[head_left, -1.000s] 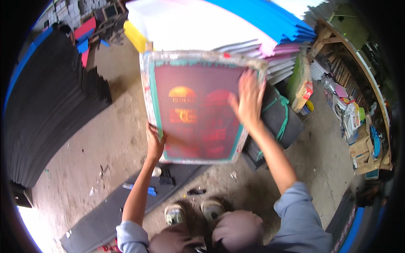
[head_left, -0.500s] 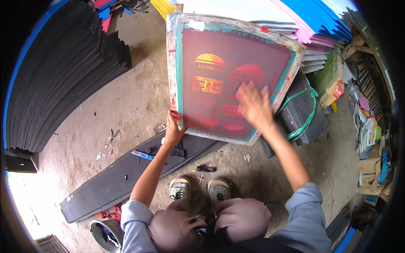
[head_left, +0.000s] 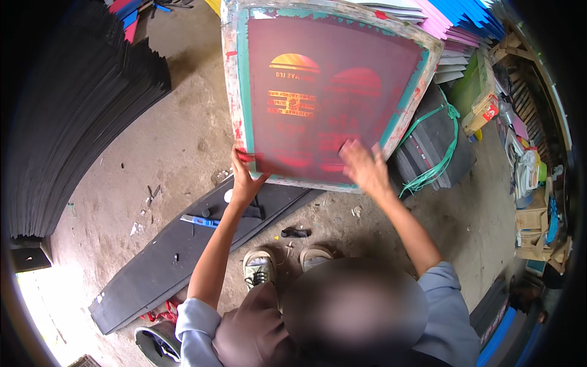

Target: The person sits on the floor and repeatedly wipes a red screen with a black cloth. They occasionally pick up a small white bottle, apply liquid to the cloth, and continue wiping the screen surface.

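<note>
A large silk-screen printing frame [head_left: 269, 140] stands tilted in front of me, with whitish, paint-stained edges, a green border and reddish mesh. Clear shapes in the mesh form half-round and block designs, some glowing orange-yellow. My left hand [head_left: 246, 182] grips the frame's lower left corner, thumb on the near side. Against the lower right part of the mesh lies my right hand [head_left: 367, 168], fingers stretched out and somewhat apart, slightly blurred. I make out nothing held in it. Whether its fingertips press on the mesh is hard to tell.
Black foam sheets [head_left: 79, 122] are stacked high at left. Below the frame, a dark board [head_left: 159, 263] carries a blue cutter knife [head_left: 200, 221]. A green-tied black bundle [head_left: 431, 150] sits right of the frame, coloured sheets [head_left: 455, 24] behind. A bucket [head_left: 156, 345] stands lower left.
The frame appears higher and a little further left in view. My right hand has slid down along the mesh; my left hand keeps its hold on the corner.
</note>
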Motion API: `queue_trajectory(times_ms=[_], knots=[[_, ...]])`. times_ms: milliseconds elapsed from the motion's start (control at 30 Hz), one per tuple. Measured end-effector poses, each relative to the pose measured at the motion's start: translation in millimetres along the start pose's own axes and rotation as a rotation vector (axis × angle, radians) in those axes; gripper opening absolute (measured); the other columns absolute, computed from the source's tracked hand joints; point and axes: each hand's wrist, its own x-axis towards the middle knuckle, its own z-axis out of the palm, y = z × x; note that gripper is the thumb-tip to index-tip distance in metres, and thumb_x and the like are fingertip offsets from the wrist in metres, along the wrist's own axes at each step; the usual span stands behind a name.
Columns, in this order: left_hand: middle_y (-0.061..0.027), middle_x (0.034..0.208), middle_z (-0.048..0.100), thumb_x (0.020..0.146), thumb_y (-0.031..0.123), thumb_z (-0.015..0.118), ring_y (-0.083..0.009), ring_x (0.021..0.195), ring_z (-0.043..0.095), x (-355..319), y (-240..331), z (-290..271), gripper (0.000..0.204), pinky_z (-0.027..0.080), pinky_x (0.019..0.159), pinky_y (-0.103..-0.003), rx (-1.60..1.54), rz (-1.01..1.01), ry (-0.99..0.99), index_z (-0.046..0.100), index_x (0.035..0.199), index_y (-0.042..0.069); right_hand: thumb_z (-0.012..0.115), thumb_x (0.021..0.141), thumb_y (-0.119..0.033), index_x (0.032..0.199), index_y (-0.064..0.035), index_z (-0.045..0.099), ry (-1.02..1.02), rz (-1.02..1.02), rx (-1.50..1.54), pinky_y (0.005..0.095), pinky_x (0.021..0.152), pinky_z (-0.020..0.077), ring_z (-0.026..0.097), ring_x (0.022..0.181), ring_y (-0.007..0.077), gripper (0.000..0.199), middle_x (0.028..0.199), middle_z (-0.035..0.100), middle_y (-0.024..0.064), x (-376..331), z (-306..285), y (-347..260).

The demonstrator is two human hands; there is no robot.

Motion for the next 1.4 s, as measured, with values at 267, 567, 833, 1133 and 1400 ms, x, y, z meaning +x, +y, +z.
queue_trajectory(times_ms=[267, 567, 833, 1133, 1400], knots=[[-0.0289, 0.139, 0.019, 0.063, 0.018, 0.083, -0.04, 0.13, 0.024, 3.3, 0.7, 12.9, 0.12, 0.027, 0.105, -0.043, -0.025, -0.038, -0.066, -0.005, 0.141, -0.005, 0.037, 0.092, -0.049, 0.143, -0.0079, 0.023, 0.027, 0.49, 0.356, 0.0492, 0.113, 0.0068, 0.013, 0.14, 0.0266, 0.067, 0.151, 0.015, 0.0119, -32.0, 13.4, -69.0], [-0.0294, 0.139, 0.017, 0.057, 0.015, 0.085, -0.0436, 0.126, 0.026, 1.3, -12.3, 0.4, 0.124, 0.025, 0.105, -0.048, 0.064, 0.037, 0.054, -0.004, 0.142, -0.001, 0.05, 0.087, -0.047, 0.14, -0.0011, 0.028, 0.373, 0.613, 0.091, 0.0543, 0.109, 0.0127, 0.022, 0.137, 0.0315, 0.074, 0.147, 0.026, 0.0173, 123.0, -83.9, 68.2], [-0.0281, 0.139, 0.018, 0.058, 0.016, 0.084, -0.0418, 0.127, 0.025, 3.4, -3.9, 3.0, 0.122, 0.025, 0.106, -0.046, -0.065, -0.015, -0.047, -0.003, 0.142, -0.001, 0.035, 0.09, -0.054, 0.145, -0.0099, 0.017, -0.053, -0.236, -0.025, 0.0487, 0.113, 0.0082, 0.014, 0.14, 0.0226, 0.073, 0.152, 0.015, 0.0066, 58.3, -32.5, -63.2], [-0.0254, 0.136, 0.022, 0.058, 0.017, 0.084, -0.04, 0.122, 0.03, -5.5, 1.1, 8.8, 0.12, 0.028, 0.104, -0.045, -0.066, -0.124, 0.015, 0.0, 0.141, -0.002, 0.044, 0.091, -0.045, 0.144, -0.016, 0.026, 0.454, 0.305, 0.095, 0.0575, 0.108, 0.0105, 0.021, 0.138, 0.0215, 0.063, 0.15, 0.024, 0.0039, 172.7, -106.9, 122.8], [-0.0246, 0.128, 0.034, 0.059, 0.015, 0.082, -0.038, 0.121, 0.034, -7.5, -14.8, -4.6, 0.108, 0.031, 0.103, -0.042, -0.073, -0.127, -0.057, 0.013, 0.14, 0.0, 0.042, 0.086, -0.047, 0.143, -0.0154, 0.027, 0.107, -0.377, 0.11, 0.0502, 0.113, 0.0068, 0.019, 0.139, 0.0192, 0.066, 0.152, 0.017, 0.0047, 117.3, -30.9, -61.9]])
